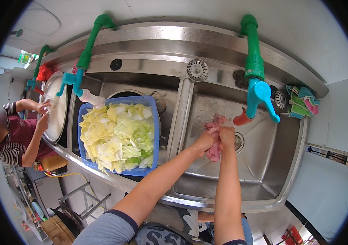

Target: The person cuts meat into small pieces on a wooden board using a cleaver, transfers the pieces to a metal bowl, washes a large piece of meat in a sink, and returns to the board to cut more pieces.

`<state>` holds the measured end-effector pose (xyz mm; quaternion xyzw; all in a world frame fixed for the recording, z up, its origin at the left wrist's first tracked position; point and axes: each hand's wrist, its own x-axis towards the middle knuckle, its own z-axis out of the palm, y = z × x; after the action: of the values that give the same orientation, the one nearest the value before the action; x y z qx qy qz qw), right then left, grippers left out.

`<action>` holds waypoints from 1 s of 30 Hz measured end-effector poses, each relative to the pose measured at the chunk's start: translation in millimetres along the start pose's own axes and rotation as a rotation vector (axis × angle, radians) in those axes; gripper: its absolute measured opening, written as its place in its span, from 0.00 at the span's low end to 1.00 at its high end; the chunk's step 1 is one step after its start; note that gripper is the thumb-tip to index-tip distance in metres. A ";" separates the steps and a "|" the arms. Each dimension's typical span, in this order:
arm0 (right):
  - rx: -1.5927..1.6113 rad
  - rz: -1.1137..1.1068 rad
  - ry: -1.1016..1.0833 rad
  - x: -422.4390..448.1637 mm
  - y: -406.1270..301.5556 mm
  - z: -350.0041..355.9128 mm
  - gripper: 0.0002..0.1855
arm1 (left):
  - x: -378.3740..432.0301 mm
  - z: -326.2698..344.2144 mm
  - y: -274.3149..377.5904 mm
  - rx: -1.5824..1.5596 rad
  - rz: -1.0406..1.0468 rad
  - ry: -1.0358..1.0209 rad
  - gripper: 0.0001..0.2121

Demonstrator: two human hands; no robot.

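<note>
Both my hands are in the right basin (269, 159) of a stainless steel sink. My left hand (205, 141) and my right hand (227, 134) grip a wet, bunched pink cloth (213, 155), side by side and close together. Parts of the cloth stick out above and below my fists. Just right of my right hand is the drain (238, 141), partly covered by that hand. A blue tap (257, 95) with a red spout end hangs over the basin, to the upper right of my hands.
A blue plastic basket (156, 134) heaped with torn cabbage leaves (117, 134) sits over the left basin, beneath another tap (76, 82). A strainer (197, 70), steel wool (240, 78) and folded cloths (303, 101) lie along the back ledge. At far left, a person (23, 131) works beside a large round pan (56, 110).
</note>
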<state>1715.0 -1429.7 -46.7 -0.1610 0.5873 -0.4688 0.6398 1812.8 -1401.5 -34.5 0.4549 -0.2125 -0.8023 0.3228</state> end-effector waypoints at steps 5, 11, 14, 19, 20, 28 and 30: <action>0.126 -0.066 0.043 -13.9 -19.1 11.3 0.13 | -2.7 9.3 1.5 0.212 -0.024 0.216 0.10; -0.670 -0.150 0.155 -29.4 -13.0 -3.6 0.13 | 22.4 0.5 -18.7 0.512 -0.105 0.318 0.20; -0.503 -0.031 0.017 -72.8 -23.5 30.6 0.19 | 49.2 -36.9 -26.6 -0.048 -0.042 0.264 0.23; -0.749 -0.607 -0.004 -72.7 19.3 -6.1 0.25 | 42.6 -19.4 4.2 -0.320 -0.136 0.276 0.18; -0.649 -0.467 -0.087 -76.6 6.9 -4.1 0.26 | 42.7 -24.8 2.3 -0.374 -0.149 0.244 0.17; -0.995 -0.763 -0.314 -79.7 -25.5 -14.0 0.29 | 28.2 -11.6 10.4 -0.568 -0.245 0.255 0.11; -0.918 -0.533 -0.205 -82.3 -22.6 -16.6 0.22 | 26.6 -9.4 12.7 -0.591 -0.279 0.244 0.11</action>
<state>1701.3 -1370.6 15.6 -0.6125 0.6051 -0.2919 0.4166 1815.0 -1429.7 -46.9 0.4588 0.1332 -0.8054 0.3509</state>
